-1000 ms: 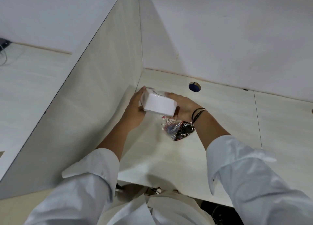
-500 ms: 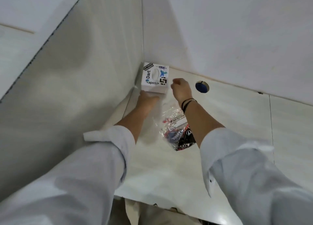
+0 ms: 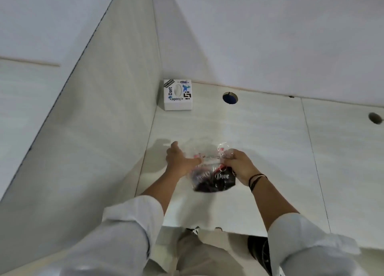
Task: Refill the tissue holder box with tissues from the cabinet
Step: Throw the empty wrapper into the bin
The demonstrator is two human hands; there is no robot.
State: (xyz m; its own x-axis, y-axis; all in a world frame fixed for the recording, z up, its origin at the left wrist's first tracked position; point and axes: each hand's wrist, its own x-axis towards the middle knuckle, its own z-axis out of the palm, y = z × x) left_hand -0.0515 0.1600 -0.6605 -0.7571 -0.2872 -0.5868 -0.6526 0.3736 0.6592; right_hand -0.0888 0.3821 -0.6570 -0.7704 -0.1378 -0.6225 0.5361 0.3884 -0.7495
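A white tissue holder box point(image 3: 177, 95) with printed stickers and an oval slot on top stands in the far left corner of the desk point(image 3: 259, 142), against the partition. Nearer to me lies a clear plastic wrapper point(image 3: 212, 172) with dark Dove print. My right hand point(image 3: 239, 165) is closed on the wrapper's right side. My left hand point(image 3: 179, 160) rests on its left side, thumb spread and fingers pressing it; whether it grips is unclear. Both hands are well away from the box.
A tall white partition point(image 3: 104, 130) borders the desk on the left and a white wall panel point(image 3: 270, 37) runs along the back. Two round cable holes point(image 3: 230, 98) point(image 3: 375, 118) sit in the desk top. The desk's front edge is just before my body.
The tissue holder box was set down in the far corner and both hands let go of it. They drew back toward me onto the plastic wrapper.
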